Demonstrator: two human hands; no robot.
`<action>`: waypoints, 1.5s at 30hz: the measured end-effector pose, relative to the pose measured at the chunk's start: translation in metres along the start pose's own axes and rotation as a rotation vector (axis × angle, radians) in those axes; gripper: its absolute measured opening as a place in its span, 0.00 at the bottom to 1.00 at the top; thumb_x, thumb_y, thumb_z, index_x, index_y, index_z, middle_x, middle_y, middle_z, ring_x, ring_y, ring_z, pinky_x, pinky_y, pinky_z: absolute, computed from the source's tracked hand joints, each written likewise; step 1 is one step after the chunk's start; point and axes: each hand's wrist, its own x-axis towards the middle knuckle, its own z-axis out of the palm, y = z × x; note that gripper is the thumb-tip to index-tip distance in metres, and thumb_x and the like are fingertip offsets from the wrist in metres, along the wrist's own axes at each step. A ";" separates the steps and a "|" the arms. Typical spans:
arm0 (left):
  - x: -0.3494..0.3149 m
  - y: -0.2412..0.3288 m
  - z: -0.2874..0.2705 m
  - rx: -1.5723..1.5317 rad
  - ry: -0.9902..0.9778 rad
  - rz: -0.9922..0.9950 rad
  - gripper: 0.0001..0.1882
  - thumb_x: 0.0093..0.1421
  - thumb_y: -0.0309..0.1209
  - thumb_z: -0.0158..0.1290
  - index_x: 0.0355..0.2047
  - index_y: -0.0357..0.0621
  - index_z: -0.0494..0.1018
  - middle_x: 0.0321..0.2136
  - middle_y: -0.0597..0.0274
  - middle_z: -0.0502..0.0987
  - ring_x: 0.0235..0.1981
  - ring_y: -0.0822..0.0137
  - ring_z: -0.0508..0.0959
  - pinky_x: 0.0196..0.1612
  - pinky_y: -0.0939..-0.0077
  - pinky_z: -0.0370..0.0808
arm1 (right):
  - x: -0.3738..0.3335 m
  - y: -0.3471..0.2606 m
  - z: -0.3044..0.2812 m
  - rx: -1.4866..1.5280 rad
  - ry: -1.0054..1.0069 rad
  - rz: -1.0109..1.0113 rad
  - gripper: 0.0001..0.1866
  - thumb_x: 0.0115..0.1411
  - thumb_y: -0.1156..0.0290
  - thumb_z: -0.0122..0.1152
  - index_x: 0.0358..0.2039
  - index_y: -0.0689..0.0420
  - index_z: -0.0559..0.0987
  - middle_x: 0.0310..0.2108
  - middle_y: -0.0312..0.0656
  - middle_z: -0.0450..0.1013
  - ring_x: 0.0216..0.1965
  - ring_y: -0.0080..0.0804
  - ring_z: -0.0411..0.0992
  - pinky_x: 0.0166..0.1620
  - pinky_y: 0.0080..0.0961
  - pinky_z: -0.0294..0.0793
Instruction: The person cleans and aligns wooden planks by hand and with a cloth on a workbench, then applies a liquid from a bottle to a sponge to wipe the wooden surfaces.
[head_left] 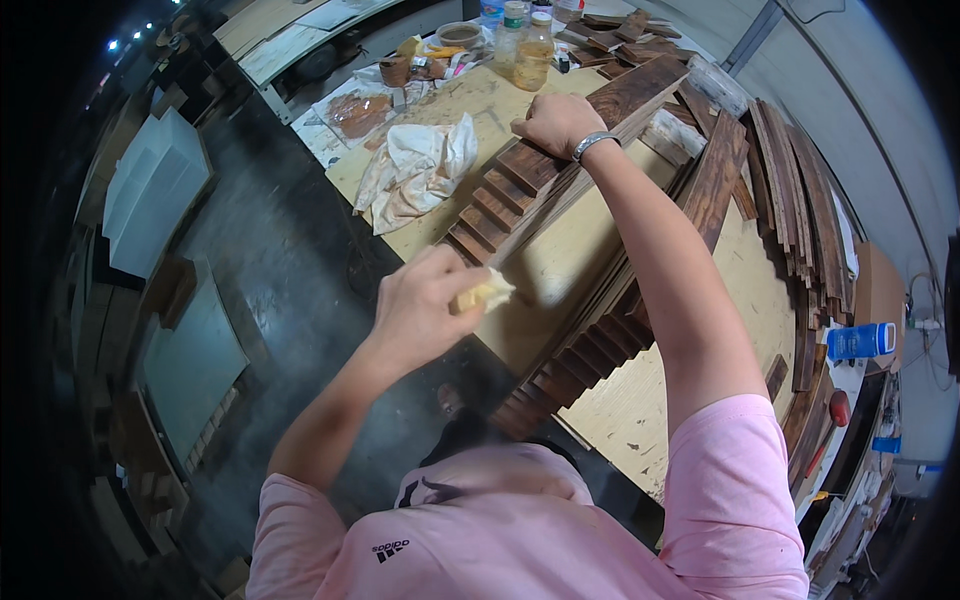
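Observation:
My left hand (422, 305) is closed around a pale yellow sponge-like pad (487, 292), held over the near left edge of the table by the end of a row of dark brown wooden pieces (492, 208). Their stepped ends run diagonally away from me. Farther along the same row, my right hand (562, 124), a metal bracelet at its wrist, is closed over the wood. Its fingertips are hidden, but it appears to grip a wooden piece. A crumpled, stained white cloth (420, 170) lies left of the row. Nearer me rests a second stepped row of dark wood (590, 357).
Jars (534, 62), a bowl (459, 36) and wood scraps (630, 32) crowd the table's far end. Long dark boards (795, 190) are stacked at the right, near a blue bottle (860, 341) and a red-handled tool (838, 408). White panels (155, 190) stand at the left.

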 end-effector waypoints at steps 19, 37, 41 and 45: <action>-0.073 -0.012 0.051 -0.348 0.255 -0.395 0.21 0.48 0.21 0.63 0.46 0.38 0.79 0.38 0.53 0.79 0.37 0.60 0.80 0.41 0.73 0.76 | 0.008 -0.002 0.003 -0.018 0.013 -0.039 0.29 0.57 0.48 0.50 0.40 0.63 0.83 0.42 0.57 0.78 0.47 0.51 0.76 0.57 0.39 0.69; -0.079 -0.020 0.045 -0.276 0.520 -0.449 0.21 0.49 0.22 0.62 0.46 0.36 0.78 0.36 0.52 0.80 0.35 0.58 0.80 0.40 0.70 0.76 | -0.002 -0.011 0.005 -0.092 -0.049 -0.128 0.31 0.59 0.44 0.47 0.28 0.60 0.84 0.33 0.57 0.79 0.39 0.54 0.77 0.49 0.42 0.74; -0.057 -0.059 0.051 -0.205 0.572 -0.527 0.23 0.48 0.24 0.63 0.47 0.36 0.78 0.36 0.52 0.79 0.36 0.58 0.80 0.41 0.69 0.76 | -0.003 -0.016 0.000 -0.084 -0.051 -0.093 0.30 0.59 0.44 0.48 0.27 0.59 0.85 0.33 0.57 0.79 0.39 0.54 0.77 0.50 0.41 0.73; -0.103 -0.015 0.066 -0.237 0.370 -0.408 0.22 0.48 0.25 0.63 0.46 0.38 0.79 0.36 0.52 0.79 0.36 0.58 0.79 0.42 0.69 0.76 | 0.003 -0.011 0.010 -0.119 0.005 -0.113 0.30 0.58 0.44 0.48 0.27 0.59 0.85 0.32 0.56 0.79 0.39 0.54 0.77 0.49 0.42 0.74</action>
